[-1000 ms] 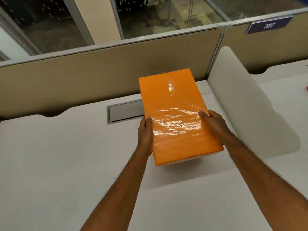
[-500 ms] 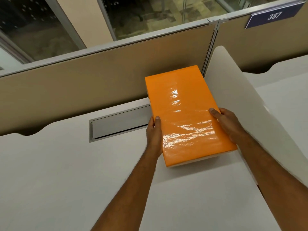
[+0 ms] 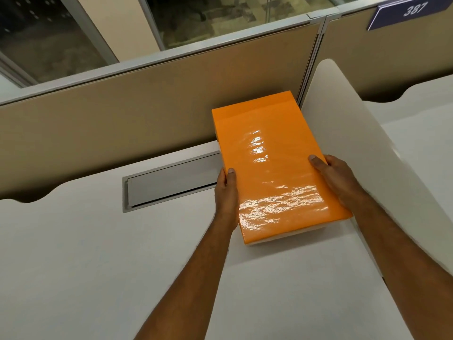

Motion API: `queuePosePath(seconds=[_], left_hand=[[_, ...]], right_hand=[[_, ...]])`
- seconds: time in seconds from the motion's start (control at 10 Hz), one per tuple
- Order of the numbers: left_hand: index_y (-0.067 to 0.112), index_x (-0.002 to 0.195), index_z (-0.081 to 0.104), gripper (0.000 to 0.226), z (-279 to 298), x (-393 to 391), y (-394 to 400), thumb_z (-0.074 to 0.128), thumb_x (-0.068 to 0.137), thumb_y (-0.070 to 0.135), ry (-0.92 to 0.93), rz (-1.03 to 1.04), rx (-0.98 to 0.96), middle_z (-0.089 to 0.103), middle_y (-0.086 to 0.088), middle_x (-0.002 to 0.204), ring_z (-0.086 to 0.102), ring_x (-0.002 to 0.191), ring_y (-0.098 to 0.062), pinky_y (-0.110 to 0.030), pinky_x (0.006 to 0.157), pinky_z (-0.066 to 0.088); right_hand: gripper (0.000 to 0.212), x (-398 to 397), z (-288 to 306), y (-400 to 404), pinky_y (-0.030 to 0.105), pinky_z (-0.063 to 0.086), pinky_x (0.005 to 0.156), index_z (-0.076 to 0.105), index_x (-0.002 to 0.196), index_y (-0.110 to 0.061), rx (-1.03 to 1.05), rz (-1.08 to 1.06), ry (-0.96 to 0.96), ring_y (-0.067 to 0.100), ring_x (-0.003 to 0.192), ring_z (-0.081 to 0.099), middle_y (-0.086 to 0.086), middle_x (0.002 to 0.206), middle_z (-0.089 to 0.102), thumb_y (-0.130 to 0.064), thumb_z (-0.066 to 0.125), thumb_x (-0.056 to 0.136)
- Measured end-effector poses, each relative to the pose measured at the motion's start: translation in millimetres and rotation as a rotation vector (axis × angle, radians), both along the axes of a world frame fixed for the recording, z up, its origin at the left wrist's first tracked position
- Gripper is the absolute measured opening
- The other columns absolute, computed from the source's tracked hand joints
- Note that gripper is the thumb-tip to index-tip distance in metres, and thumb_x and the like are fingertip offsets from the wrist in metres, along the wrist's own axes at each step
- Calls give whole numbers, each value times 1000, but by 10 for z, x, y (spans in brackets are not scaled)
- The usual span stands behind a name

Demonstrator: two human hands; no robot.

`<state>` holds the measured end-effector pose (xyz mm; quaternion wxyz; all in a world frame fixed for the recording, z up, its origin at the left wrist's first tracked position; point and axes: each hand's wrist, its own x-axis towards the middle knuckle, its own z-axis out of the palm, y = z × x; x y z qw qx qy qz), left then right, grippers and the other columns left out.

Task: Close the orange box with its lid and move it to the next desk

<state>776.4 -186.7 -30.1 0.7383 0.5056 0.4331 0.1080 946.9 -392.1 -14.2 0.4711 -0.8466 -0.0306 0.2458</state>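
The orange box (image 3: pixel 272 165) has its glossy orange lid on, and a thin pale strip of the base shows under the near edge. It sits at or just above the white desk (image 3: pixel 73 253), close to the white side divider. My left hand (image 3: pixel 226 195) grips its left side with the thumb on the lid. On the opposite side my right hand (image 3: pixel 335 180) holds the box the same way. The fingers of both hands are hidden under or behind the box.
A grey cable tray flap (image 3: pixel 169 185) is set into the desk left of the box. A beige partition (image 3: pixel 147 109) runs along the back. The curved white divider (image 3: pixel 362 153) stands right of the box, with another white desk (image 3: pixel 424 138) and a blue sign "387" (image 3: pixel 411 11) beyond.
The box, held in both hands, has shifted right and away, closer to the white divider and the back partition. The view has turned a little with it.
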Motion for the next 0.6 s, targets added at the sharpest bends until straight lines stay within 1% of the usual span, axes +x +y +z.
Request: queuePosePath(seconds=[0.1,0.2,0.3,0.4,0.5,0.6], left_hand=[[31,150,48,46,-7,0,-5,43,108,51,23,-14,14,69,-3,136,73,115,-28,-56,102,59],[30,151,47,48,10,3,-2,43,108,51,31,-25,39,68,-4,138,72,115,-27,-54,101,59],[30,154,42,52,110,-40,14,42,108,53,60,-54,84,63,-5,145,69,120,-26,-49,103,59],[29,162,31,60,238,-139,0,41,108,54,115,-72,137,51,-6,158,60,134,-28,-44,106,53],[28,165,23,64,388,-405,75,41,108,52,203,-94,300,32,-6,170,38,154,-31,-51,119,39],[27,164,24,65,432,-640,208,43,108,51,222,-132,395,29,-5,172,33,156,-30,-52,124,37]], right_hand=[[56,-28,26,2,43,50,96,61,139,-17,-31,5,-41,33,113,65,10,129,69,-56,55,99],[64,-76,58,2,46,50,102,53,147,-18,-80,-5,-129,34,125,61,10,142,62,-57,57,97],[75,-198,129,14,56,47,108,39,155,-20,-192,-9,-325,34,138,51,8,157,47,-60,60,95],[73,-331,228,58,58,44,109,37,155,-18,-277,19,-484,36,142,46,12,159,43,-55,59,97],[71,-616,315,172,59,40,112,37,153,-13,-313,64,-664,38,145,42,16,159,42,-52,58,98],[70,-793,318,264,59,40,113,39,152,-11,-304,113,-738,39,144,42,18,158,43,-51,59,98]])
